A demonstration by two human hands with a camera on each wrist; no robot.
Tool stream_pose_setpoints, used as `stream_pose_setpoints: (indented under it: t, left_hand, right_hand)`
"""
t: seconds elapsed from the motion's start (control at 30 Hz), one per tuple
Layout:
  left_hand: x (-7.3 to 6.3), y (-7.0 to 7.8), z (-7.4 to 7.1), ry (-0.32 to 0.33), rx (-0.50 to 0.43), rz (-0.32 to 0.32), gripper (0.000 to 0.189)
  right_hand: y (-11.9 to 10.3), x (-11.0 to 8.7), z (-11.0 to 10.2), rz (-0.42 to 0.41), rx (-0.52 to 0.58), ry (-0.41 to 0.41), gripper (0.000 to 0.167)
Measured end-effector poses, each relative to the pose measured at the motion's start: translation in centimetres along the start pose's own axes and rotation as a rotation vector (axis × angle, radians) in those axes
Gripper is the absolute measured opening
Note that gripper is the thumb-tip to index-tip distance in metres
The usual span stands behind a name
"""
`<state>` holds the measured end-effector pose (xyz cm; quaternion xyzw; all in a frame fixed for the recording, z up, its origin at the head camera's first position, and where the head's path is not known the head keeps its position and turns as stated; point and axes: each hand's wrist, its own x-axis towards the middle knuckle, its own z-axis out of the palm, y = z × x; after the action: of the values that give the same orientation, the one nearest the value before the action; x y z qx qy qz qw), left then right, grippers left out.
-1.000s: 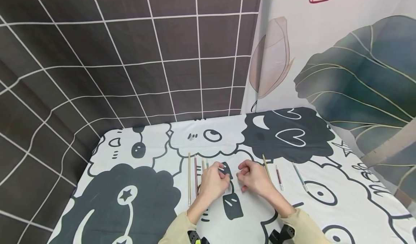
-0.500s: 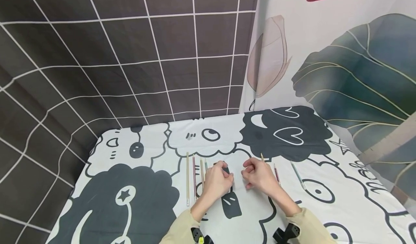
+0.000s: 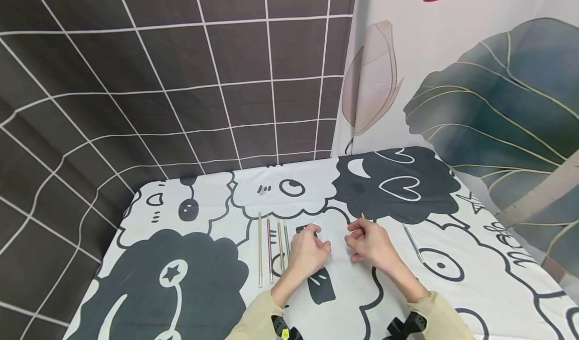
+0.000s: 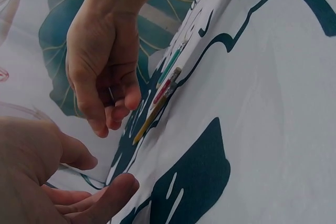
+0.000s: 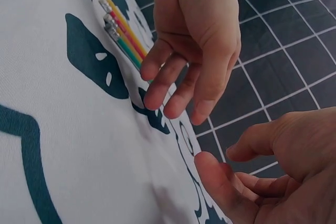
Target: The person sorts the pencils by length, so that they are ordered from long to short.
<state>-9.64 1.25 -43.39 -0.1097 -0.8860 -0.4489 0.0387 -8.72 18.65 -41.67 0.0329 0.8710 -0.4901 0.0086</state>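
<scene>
My left hand [image 3: 307, 252] hovers over the cloth just right of a row of several pencils. Its fingers are loosely bent and hold nothing. That row has a yellow pencil [image 3: 260, 252], a red pencil [image 3: 270, 252], another yellow pencil [image 3: 280, 244] and a green pencil [image 3: 287, 239]. Facing it, my right hand [image 3: 373, 244] hangs above the cloth with loosely curved fingers, nothing in them. Beyond it, in the left wrist view, lie a yellow pencil [image 4: 149, 119], a red pencil [image 4: 164, 90] and a green pencil [image 4: 170, 66]. The head view hides this red one behind my right hand.
A white cloth [image 3: 334, 229] with dark cartoon drawings covers the table. Behind it hangs a dark curtain [image 3: 181, 78] with white grid lines. A pale curtain [image 3: 452, 68] with a large leaf print stands at the right.
Both hands have drifted to the right over the cloth. The right hand now covers more of the right-hand pencils, and more of the left row shows. The pencils lie where they were.
</scene>
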Motion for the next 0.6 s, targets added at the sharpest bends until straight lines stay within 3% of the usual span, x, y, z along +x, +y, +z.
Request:
stream_pose_setpoints:
  t: [0.6]
  left_hand:
    - [0.3,0.7,1.8,-0.076,-0.125,-0.038,0.039]
  right_hand:
    - [2.0,-0.9,-3.0,0.043,0.004,0.047,0.025]
